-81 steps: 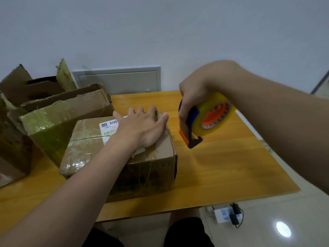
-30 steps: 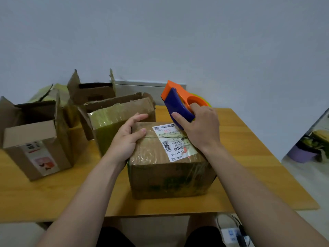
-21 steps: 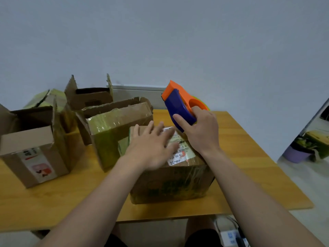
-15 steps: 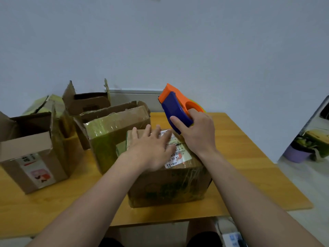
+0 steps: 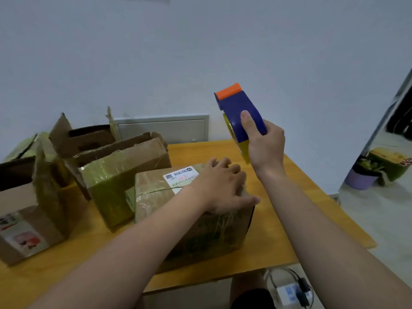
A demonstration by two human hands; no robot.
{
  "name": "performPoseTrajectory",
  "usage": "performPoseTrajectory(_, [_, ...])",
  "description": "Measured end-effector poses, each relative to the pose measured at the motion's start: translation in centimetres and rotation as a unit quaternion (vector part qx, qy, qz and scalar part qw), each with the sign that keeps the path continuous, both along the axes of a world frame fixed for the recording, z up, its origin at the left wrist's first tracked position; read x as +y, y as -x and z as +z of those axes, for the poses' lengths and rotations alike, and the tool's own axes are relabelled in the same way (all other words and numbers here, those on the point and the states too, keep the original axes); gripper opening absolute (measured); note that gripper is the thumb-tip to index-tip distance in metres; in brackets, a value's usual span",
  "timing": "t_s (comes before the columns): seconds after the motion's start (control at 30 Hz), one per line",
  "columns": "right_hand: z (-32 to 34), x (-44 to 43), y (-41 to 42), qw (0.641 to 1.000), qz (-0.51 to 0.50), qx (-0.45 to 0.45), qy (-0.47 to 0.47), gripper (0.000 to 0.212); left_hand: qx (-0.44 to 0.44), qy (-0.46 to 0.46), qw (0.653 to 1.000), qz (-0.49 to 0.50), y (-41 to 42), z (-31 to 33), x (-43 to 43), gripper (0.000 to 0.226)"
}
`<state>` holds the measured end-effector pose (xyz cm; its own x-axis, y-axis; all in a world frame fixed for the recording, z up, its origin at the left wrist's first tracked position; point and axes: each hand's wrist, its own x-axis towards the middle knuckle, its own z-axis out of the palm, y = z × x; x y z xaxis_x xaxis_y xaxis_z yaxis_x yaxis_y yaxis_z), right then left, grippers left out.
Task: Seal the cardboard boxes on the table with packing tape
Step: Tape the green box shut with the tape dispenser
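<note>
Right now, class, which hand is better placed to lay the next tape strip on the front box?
Right: the right hand grips the dispenser, raised near the front box; the left hand rests on its top, holding no tape.

A light wooden surface (image 5: 289,230) carries five cardboard boxes. The closed box (image 5: 156,197), with a white shipping label (image 5: 180,176) on its top, sits near the front edge, around the middle. Just beside it on the left is a taped box (image 5: 120,175) with green-tinted tape and raised flaps. Behind that stands an open box (image 5: 87,139); at the far left are a labelled open box (image 5: 24,228) and, behind it, a greenish box (image 5: 20,148)
</note>
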<state>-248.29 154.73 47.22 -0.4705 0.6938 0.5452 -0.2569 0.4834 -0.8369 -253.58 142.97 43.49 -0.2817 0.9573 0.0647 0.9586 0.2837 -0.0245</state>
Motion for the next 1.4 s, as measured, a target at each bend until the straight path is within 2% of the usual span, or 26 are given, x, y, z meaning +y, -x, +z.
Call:
performPoseTrajectory(0.13, [0.6,-0.2,-0.3,0.999,0.034,0.019,0.028,0.053,-0.019,0.032,0.998,-0.044,-0.3,0.5,1.2,0.054])
performPoseTrajectory(0.3, [0.7,-0.9,-0.2,0.999,0.042,0.013,0.016,0.047,-0.033,0.041,0.998,-0.033,-0.2,0.6,1.0,0.061])
performPoseTrajectory(0.43, [0.5,-2.1,0.0,0.997,0.056,0.037,0.023,0.036,-0.094,-0.070,0.993,-0.017,-0.4,1.3,-1.2,0.067])
performPoseTrajectory(0.53, [0.3,-2.6,0.2,0.991,0.091,0.074,0.062,0.045,-0.077,-0.168,0.980,0.077,0.8,0.9,-6.2,0.066])
performPoseTrajectory(0.57, [0.1,-2.8,0.4,0.988,0.107,0.082,0.078,0.048,-0.064,-0.208,0.966,0.139,1.5,0.5,-8.3,0.067])
performPoseTrajectory(0.63, [-0.6,-3.4,0.6,0.979,0.146,0.093,0.106,0.038,-0.084,-0.248,0.918,0.297,2.7,-0.4,-12.2,0.072])
performPoseTrajectory(0.67, [-1.1,-3.8,0.7,0.974,0.167,0.099,0.118,0.031,-0.142,-0.252,0.888,0.356,3.0,-0.9,-13.6,0.074])
performPoseTrajectory(0.7, [-1.6,-4.2,1.0,0.968,0.187,0.104,0.130,0.027,-0.240,-0.270,0.853,0.376,3.1,-1.4,-14.4,0.073])
performPoseTrajectory(0.77, [-2.6,-4.9,1.4,0.959,0.211,0.105,0.159,0.023,-0.459,-0.368,0.743,0.320,3.2,-2.2,-14.8,0.064])
performPoseTrajectory(0.8, [-2.8,-5.1,1.6,0.956,0.216,0.104,0.172,0.023,-0.512,-0.417,0.692,0.291,3.1,-2.5,-14.7,0.059])
performPoseTrajectory(0.87, [-2.8,-5.0,2.0,0.948,0.227,0.110,0.192,0.024,-0.532,-0.487,0.641,0.261,2.9,-3.0,-14.0,0.044])
performPoseTrajectory(0.9, [-2.5,-4.8,2.2,0.944,0.236,0.114,0.202,0.026,-0.531,-0.508,0.635,0.237,2.7,-3.5,-14.0,0.038])
performPoseTrajectory(0.97, [-1.9,-3.8,2.3,0.930,0.267,0.109,0.227,0.028,-0.518,-0.515,0.656,0.193,2.0,-4.6,-13.9,0.035])
performPoseTrajectory(1.0, [-1.7,-3.2,2.2,0.918,0.297,0.105,0.240,0.028,-0.503,-0.499,0.685,0.169,1.8,-4.9,-13.8,0.039])
performPoseTrajectory(1.07, [-1.2,-2.0,1.8,0.891,0.354,0.087,0.269,0.032,-0.470,-0.417,0.773,0.087,1.5,-5.6,-14.4,0.051])
performPoseTrajectory(1.13, [-1.0,-0.7,1.1,0.873,0.382,0.056,0.299,0.034,-0.444,-0.350,0.823,0.051,2.2,-5.9,-15.1,0.060])
performPoseTrajectory(1.23, [-0.8,0.5,-0.3,0.836,0.440,0.018,0.327,0.040,-0.362,-0.372,0.844,0.136,2.0,-6.3,-14.2,0.063])
performPoseTrajectory(1.3, [-0.5,0.7,-1.1,0.805,0.488,0.015,0.337,0.040,-0.296,-0.410,0.830,0.234,0.8,-6.7,-12.7,0.068])
performPoseTrajectory(1.33, [-0.4,0.8,-1.4,0.797,0.498,0.013,0.340,0.040,-0.264,-0.417,0.823,0.283,0.1,-6.7,-11.8,0.073])
performPoseTrajectory(1.4, [-0.1,0.9,-1.9,0.797,0.501,-0.004,0.336,0.042,-0.200,-0.385,0.832,0.346,-1.0,-6.2,-10.3,0.089])
